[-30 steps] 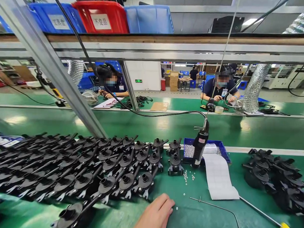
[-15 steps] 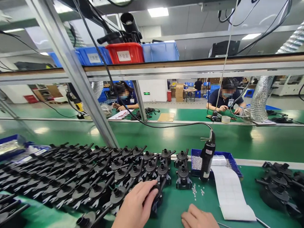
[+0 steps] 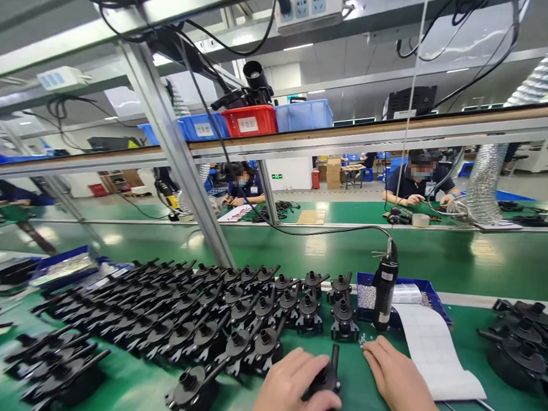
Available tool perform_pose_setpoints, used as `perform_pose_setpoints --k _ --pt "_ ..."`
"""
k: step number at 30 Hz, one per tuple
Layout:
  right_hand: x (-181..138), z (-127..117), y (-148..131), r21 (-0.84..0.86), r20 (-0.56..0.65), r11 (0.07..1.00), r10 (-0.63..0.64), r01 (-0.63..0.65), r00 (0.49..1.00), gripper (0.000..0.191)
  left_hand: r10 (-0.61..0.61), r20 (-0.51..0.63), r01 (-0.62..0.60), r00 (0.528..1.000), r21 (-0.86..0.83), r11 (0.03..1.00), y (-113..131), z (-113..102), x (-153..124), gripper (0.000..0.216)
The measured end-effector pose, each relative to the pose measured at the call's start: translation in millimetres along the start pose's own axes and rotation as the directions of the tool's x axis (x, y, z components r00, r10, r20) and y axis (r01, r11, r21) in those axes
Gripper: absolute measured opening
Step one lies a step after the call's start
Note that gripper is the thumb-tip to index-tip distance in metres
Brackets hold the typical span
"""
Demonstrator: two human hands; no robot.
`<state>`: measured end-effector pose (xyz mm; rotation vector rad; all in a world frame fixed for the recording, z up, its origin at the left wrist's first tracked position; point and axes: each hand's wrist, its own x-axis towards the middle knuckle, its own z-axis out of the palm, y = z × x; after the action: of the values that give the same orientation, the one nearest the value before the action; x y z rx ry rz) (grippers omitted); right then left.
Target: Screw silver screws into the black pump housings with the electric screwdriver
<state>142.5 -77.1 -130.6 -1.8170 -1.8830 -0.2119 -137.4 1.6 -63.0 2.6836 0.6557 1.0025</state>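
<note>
Fingers of the left hand (image 3: 292,386) grip a black plastic housing (image 3: 334,372), bottom centre: likely light, stiff, best held by its round body. Right hand (image 3: 398,380) beside small metal nuts (image 3: 363,339); grip unclear.

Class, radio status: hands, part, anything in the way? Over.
Left grip: holding black round plastic part. Right grip: beside small silvery rings. Black cylindrical corded tool close beyond, apparently not blocking.

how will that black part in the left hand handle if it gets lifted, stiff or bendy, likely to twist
The black part is probably stiff: its slim arm stands straight, with no visible sag. It may twist or tip in a loose grip, since that arm juts out past the fingers of the left hand. Weight is hard to judge, as the hand covers much of it.
</note>
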Motion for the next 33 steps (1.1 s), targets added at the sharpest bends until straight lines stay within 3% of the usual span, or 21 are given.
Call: perform_pose_setpoints --k 3,6,8,9,14,16,18,20,22,28,33 --pt "-1.2 3.0 2.3 0.035 -0.045 0.999 -0.001 0.003 0.999 0.034 -0.2 0.185 0.227 0.962 -0.141 0.964 9.8 -21.3 5.2 0.042" --pt "-1.1 2.5 -1.6 0.09 -0.047 0.995 0.034 -0.03 0.998 0.025 -0.47 0.372 0.533 0.8 -0.08 0.843 14.4 -38.8 7.2 0.035" --pt "-0.6 -2.7 -7.9 0.135 -0.059 0.989 0.074 -0.066 0.995 0.019 -0.516 0.455 0.603 0.726 -0.061 0.795 16.5 -37.2 7.3 0.024" --pt "0.0 -6.9 -11.1 0.154 -0.067 0.985 0.091 -0.08 0.994 0.018 -0.484 0.503 0.606 0.716 -0.103 0.789 17.8 -31.9 7.5 0.022" --pt "7.8 -42.3 -14.2 0.223 -0.082 0.968 0.137 -0.116 0.987 0.02 -0.216 0.657 0.578 0.723 -0.403 0.709 37.4 8.6 21.5 0.023" --pt "11.9 -58.3 -8.3 0.271 -0.108 0.953 0.167 -0.133 0.98 0.018 -0.161 0.662 0.532 0.732 -0.408 0.742 47.5 16.5 36.1 0.014" --pt "15.1 -70.7 -1.1 0.323 -0.148 0.936 0.199 -0.143 0.969 0.016 -0.113 0.608 0.428 0.785 -0.402 0.809 52.2 20.0 52.5 0.016" --pt "16.4 -77.8 4.5 0.369 -0.201 0.919 0.222 -0.136 0.954 0.016 -0.105 0.519 0.314 0.848 -0.334 0.889 50.2 25.7 65.2 0.028" --pt "15.5 -80.5 6.1 0.407 -0.249 0.907 0.226 -0.11 0.942 0.015 -0.128 0.474 0.248 0.871 -0.199 0.948 44.8 37.6 70.6 0.032" --pt "21.4 -93.5 -7.3 0.497 -0.357 0.867 0.244 -0.038 0.902 0.009 -0.175 0.534 0.17 0.827 0.059 0.984 41.7 77.7 62.8 0.039" --pt "74.9 -129.8 -13.3 0.585 -0.428 0.809 0.361 -0.05 0.829 0.032 -0.183 0.53 0.18 0.828 0.057 0.982 45.5 79.6 63.2 0.03"
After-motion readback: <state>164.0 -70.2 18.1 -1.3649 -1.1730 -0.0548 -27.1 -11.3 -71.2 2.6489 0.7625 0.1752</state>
